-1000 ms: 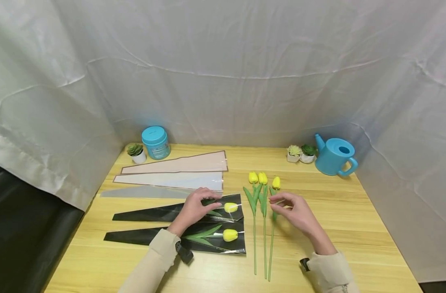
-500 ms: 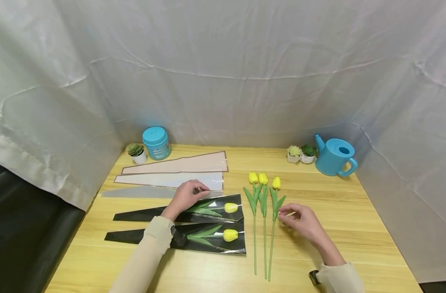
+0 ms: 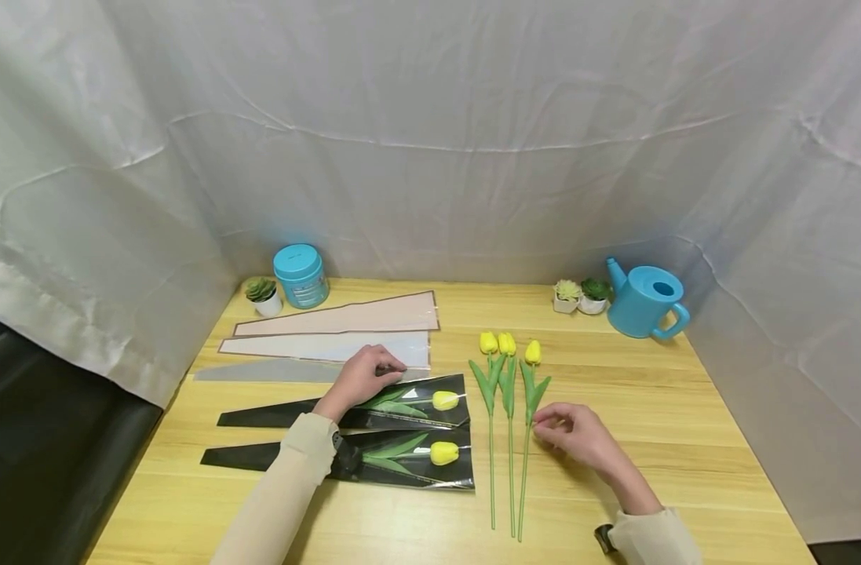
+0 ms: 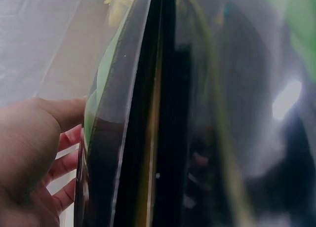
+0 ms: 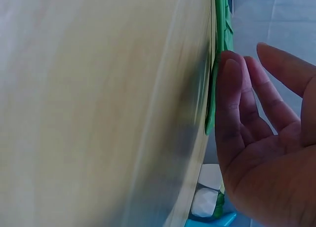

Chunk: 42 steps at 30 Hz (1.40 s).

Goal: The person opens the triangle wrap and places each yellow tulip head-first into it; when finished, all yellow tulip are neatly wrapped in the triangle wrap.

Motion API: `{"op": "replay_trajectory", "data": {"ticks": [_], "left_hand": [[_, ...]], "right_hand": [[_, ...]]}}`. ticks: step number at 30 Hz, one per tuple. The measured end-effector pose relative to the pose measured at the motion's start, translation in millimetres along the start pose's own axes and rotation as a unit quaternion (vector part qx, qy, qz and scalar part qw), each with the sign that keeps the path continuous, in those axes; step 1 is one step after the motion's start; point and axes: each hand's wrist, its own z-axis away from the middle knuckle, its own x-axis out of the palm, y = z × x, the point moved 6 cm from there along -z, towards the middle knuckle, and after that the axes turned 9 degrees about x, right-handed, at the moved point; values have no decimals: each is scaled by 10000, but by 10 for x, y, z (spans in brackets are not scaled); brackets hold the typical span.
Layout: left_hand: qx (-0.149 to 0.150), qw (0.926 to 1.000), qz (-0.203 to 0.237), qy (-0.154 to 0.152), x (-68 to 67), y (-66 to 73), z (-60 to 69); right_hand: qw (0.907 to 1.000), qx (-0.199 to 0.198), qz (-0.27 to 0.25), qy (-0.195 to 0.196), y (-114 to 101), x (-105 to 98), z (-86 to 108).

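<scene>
In the head view my left hand point(image 3: 362, 377) lies over the grey sleeve point(image 3: 275, 370) and the far edge of the upper black sleeve point(image 3: 282, 411). Its fingertips are partly hidden; the left wrist view shows loose fingers beyond the black wrap. Each black sleeve, including the lower one point(image 3: 239, 455), contains a yellow tulip. My right hand point(image 3: 578, 435) hovers at the rightmost loose tulip point(image 3: 531, 400), fingertips close to its stem; whether they touch is unclear. Thumb and fingers stand apart in the right wrist view. Two more tulips, left point(image 3: 488, 384) and middle point(image 3: 510, 392), lie alongside.
A pink sleeve point(image 3: 345, 315) and a white sleeve point(image 3: 317, 346) lie farther back. A blue jar point(image 3: 300, 276) and a potted succulent point(image 3: 264, 296) stand back left. Two small succulents, one pale point(image 3: 567, 296) and one dark point(image 3: 594, 297), stand beside a blue watering can point(image 3: 643, 304).
My left hand has moved left and back, off the upper black sleeve's flower end to its far edge. My right hand has shifted right and nearer, down along the rightmost tulip.
</scene>
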Motion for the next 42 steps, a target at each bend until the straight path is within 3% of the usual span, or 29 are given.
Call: {"op": "replay_trajectory", "data": {"ticks": [9, 16, 32, 42], "left_hand": [[278, 9979, -551, -211, 36, 18, 2], [341, 9982, -494, -67, 24, 47, -8], [-86, 9994, -83, -318, 82, 7, -141], [-519, 9986, 46, -77, 117, -3, -120]], "right_hand": [[9991, 117, -7, -415, 34, 89, -8], [9989, 137, -14, -458, 24, 116, -22], [9994, 44, 46, -333, 2, 128, -80], [9994, 88, 5, -339, -25, 130, -81]]}}
